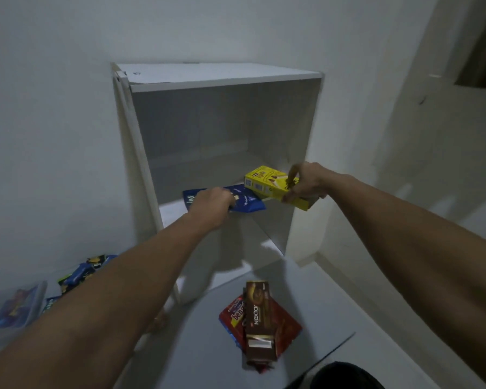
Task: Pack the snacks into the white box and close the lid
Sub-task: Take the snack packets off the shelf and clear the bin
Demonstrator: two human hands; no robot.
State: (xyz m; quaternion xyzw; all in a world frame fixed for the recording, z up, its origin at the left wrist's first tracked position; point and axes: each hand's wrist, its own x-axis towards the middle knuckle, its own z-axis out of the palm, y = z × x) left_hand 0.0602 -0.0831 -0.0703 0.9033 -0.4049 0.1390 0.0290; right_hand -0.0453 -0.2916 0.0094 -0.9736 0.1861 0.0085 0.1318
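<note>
my left hand [212,204] grips blue pack [246,202], frame centre | my right hand [306,182] pinches yellow box [267,179] just right | both on white shelf [169,213] | brown Nextar box [260,318] lower centre

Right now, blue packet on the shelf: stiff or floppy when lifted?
Probably floppy: the blue packet lies flat with a crimped foil-like edge. Likely light for its size and a bit slippery, so the left hand should pinch it firmly.
</note>
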